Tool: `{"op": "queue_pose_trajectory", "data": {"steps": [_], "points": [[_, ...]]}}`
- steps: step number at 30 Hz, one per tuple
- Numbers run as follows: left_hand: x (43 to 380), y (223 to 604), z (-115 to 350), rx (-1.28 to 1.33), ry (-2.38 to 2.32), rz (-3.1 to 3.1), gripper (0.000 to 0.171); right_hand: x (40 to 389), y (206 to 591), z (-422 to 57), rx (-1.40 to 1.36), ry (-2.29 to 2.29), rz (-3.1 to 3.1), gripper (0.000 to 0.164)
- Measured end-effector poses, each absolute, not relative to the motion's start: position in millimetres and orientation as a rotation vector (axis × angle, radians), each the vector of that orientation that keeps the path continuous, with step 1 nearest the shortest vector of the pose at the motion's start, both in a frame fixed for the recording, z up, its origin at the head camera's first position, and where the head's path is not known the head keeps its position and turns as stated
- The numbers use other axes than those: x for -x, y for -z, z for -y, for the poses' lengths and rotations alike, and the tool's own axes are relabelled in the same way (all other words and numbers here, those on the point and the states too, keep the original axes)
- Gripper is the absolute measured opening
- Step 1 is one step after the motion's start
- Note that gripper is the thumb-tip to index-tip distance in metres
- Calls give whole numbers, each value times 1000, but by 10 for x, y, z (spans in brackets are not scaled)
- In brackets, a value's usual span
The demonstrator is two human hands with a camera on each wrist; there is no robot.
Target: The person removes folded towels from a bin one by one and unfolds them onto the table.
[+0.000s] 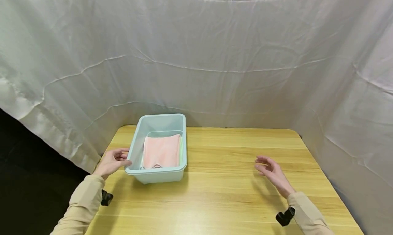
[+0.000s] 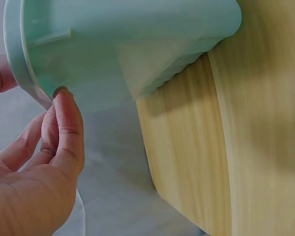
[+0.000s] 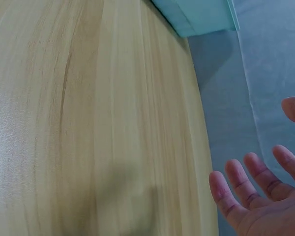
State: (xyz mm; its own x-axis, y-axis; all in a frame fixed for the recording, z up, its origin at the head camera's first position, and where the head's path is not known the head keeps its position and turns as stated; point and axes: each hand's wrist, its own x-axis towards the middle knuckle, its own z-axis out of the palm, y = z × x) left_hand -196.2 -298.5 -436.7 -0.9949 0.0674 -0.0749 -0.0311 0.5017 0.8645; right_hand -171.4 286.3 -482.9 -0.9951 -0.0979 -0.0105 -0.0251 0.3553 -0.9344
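While aloft, right grip [image 1: 274, 174] loose-fingered.

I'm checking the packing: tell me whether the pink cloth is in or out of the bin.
In: the head view shows the pink cloth surrounded by the walls of the bin.

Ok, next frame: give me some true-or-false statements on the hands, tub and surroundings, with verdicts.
1. The left hand grips the pale blue plastic tub at its edge. True.
2. The right hand holds a cloth. False: it holds nothing.
3. A pink cloth lies inside the tub. True.
4. The tub is at the right end of the wood-grain table. False: it is on the left side.
5. The curtain is bright red. False: it is greyish white.
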Motion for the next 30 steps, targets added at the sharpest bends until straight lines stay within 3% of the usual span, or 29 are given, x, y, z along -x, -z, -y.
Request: {"op": "queue_pose_trajectory", "data": {"steps": [30], "points": [[1797,4408,2045,-263,-1661,-2430,60,1790,4400,-2385,411,1215,-2965,60]]}}
